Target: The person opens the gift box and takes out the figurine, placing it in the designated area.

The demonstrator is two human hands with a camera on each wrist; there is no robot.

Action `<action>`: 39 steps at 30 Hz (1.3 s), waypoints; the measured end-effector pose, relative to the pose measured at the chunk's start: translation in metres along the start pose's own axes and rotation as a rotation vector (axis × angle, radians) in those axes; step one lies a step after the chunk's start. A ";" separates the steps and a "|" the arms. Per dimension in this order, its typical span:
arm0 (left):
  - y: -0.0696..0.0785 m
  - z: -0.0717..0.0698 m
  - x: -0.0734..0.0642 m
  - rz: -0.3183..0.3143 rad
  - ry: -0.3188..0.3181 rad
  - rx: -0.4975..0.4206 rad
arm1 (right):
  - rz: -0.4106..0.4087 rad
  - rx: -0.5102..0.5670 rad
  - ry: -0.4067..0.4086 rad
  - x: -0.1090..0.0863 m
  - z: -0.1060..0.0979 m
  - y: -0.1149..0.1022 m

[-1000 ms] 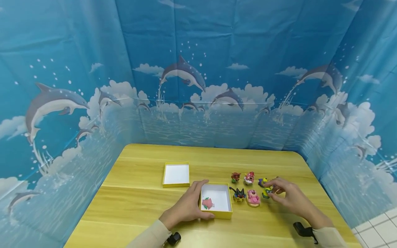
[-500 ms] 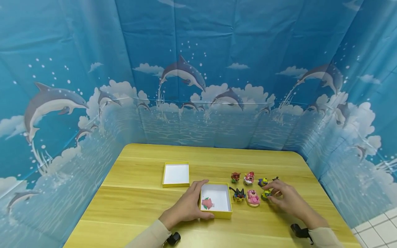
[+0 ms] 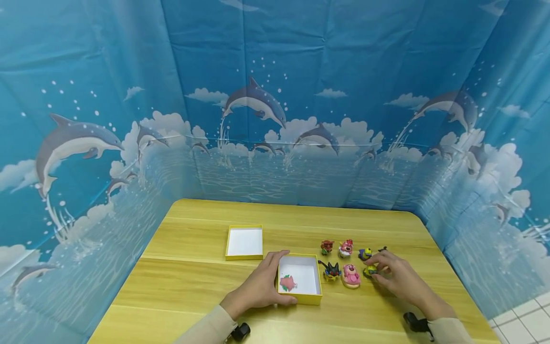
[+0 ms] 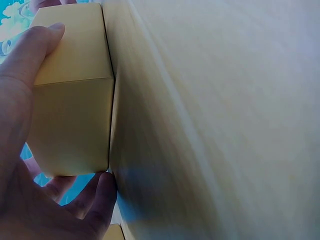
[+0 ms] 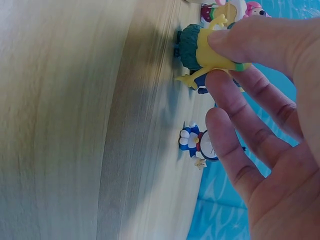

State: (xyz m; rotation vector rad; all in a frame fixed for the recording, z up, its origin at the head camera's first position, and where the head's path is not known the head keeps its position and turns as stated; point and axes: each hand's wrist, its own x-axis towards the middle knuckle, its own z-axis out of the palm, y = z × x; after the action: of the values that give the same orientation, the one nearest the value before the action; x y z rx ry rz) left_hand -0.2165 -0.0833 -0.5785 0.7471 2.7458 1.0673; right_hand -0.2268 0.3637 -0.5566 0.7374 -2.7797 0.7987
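Note:
My left hand point(image 3: 258, 285) grips the left side of an open yellow box point(image 3: 302, 299), thumb along the front wall and fingers toward the back. A pink figurine with green parts point(image 3: 287, 283) lies in the box's near left corner. My right hand point(image 3: 397, 277) pinches a yellow Minion figurine with a green skirt point(image 5: 207, 47) between thumb and index finger, its other fingers extended. Whether its feet touch the table, I cannot tell. Beside it in the right wrist view stands a blue and white Doraemon figurine point(image 5: 192, 140).
Left of the Minion are a pink bear figurine point(image 3: 351, 274) and a black-eared figurine point(image 3: 332, 271). Behind them stand a red figurine point(image 3: 327, 246), a pink-and-white figurine point(image 3: 345, 248) and a blue-and-yellow figurine point(image 3: 365, 253). A white-lined yellow lid point(image 3: 244, 257) lies behind my left hand.
My right hand has shifted slightly left and lower with the Minion figurine, uncovering the dark top of a figurine behind it. The left hand and box have stayed in place.

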 end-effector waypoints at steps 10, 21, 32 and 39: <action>0.002 0.000 0.000 0.000 -0.006 0.008 | -0.032 0.012 0.009 -0.003 0.001 0.002; 0.001 0.000 0.000 -0.001 -0.002 0.002 | -0.037 -0.028 0.045 -0.005 0.000 0.000; -0.002 0.002 0.000 0.003 0.002 0.014 | -0.086 -0.115 0.111 -0.006 -0.004 -0.004; -0.002 0.002 0.001 0.009 0.004 0.002 | -0.182 -0.146 0.219 -0.002 -0.003 -0.019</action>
State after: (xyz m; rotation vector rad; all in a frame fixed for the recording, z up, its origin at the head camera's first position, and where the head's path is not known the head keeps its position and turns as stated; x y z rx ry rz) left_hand -0.2176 -0.0836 -0.5812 0.7596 2.7497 1.0692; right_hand -0.2154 0.3519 -0.5456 0.8086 -2.5021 0.5959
